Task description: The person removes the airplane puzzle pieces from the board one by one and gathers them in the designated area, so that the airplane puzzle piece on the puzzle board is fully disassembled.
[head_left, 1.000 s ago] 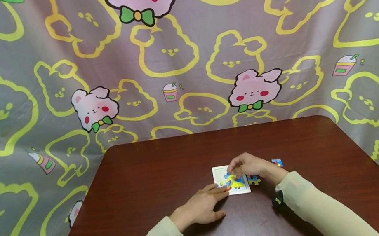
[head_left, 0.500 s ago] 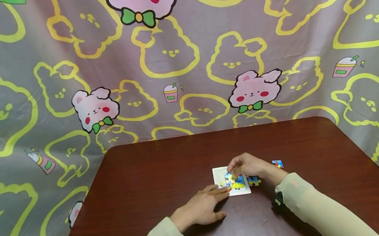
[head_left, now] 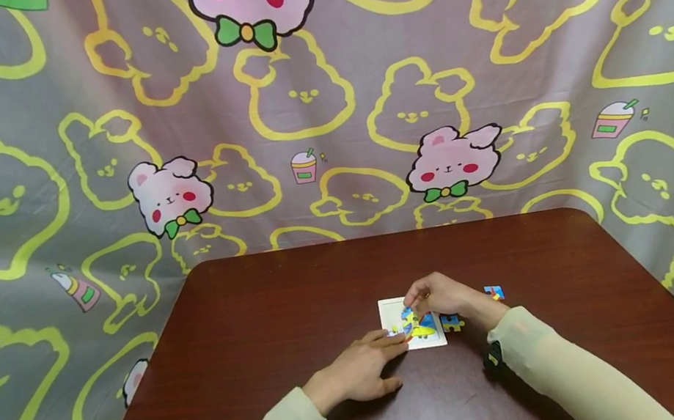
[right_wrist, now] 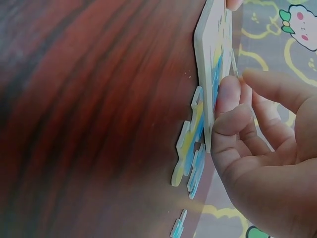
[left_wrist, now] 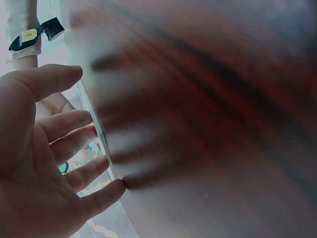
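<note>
A puzzle board [head_left: 389, 311] with a pale frame and a blue and yellow picture lies in the middle of the table. My right hand [head_left: 443, 294] is over its upper right part, pinching a small blue and yellow puzzle piece [head_left: 408, 318] between thumb and fingertips. In the right wrist view only the thin edge of this held puzzle piece [right_wrist: 234, 63] shows. My left hand [head_left: 357, 370] lies palm down with fingers stretched out, the fingertips resting on the board's left part. The left wrist view shows those spread fingers [left_wrist: 74, 144] along the board's edge.
A yellow and blue loose piece [head_left: 453, 323] lies close to the board's right side. Another blue and red piece [head_left: 493, 292] lies farther right, beyond my right wrist. The brown table [head_left: 284, 293] reaches back to a cartoon-print curtain [head_left: 344, 90].
The puzzle piece in my right hand has turned a little, showing more blue than a second ago. Both hands stay nearly in place.
</note>
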Tool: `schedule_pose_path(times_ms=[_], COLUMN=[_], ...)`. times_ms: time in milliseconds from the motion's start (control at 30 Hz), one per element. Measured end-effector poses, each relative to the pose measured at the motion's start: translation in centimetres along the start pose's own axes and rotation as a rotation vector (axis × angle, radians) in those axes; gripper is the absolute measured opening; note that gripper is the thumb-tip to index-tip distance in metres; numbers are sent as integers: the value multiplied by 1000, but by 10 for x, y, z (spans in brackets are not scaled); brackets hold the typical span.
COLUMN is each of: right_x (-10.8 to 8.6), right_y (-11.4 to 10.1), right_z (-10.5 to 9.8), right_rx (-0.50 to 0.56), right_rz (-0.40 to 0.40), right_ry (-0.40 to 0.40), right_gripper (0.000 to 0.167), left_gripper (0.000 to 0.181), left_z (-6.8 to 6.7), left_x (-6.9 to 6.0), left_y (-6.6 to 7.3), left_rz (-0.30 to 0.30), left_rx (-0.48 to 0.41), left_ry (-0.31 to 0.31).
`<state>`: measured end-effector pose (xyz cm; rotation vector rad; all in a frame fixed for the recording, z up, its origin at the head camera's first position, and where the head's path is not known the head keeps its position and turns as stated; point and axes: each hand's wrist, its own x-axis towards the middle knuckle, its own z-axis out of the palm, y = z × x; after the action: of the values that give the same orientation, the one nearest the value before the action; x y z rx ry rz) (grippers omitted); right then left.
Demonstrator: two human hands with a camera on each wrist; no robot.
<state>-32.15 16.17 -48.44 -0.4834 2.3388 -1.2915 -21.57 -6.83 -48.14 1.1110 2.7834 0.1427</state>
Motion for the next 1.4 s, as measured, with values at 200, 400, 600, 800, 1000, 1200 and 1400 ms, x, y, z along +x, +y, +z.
schedule_pose_path(times_ms=[200, 400, 600, 800, 1000, 1200, 1400], right_x=[-1, -1, 0, 0, 0, -2, -7], right_y=[-2, -3, -1, -2, -2, 1, 2], right_z=[-1, 0, -1, -1, 0, -6, -15], right_rx=[0, 4, 25, 37, 40, 66, 90], right_rz=[26, 33, -6, -12, 2, 8, 14], right_ry=[4, 5, -3, -21, -26, -35, -42], right_gripper=[17, 17, 21, 23, 20, 20, 21], left_gripper=[62, 62, 62, 61, 61, 61, 62], left_z=[-1, -2, -2, -2, -2, -1, 1], left_x=[0, 1, 0, 1, 1, 2, 3], left_y=[0, 1, 1, 1, 0, -1, -2], left_rz=[10, 11, 12, 13, 4, 3, 10], left_rx=[5, 0, -4, -3, -14, -17, -6], left_ry=[7, 1, 2, 8, -2, -8, 5])
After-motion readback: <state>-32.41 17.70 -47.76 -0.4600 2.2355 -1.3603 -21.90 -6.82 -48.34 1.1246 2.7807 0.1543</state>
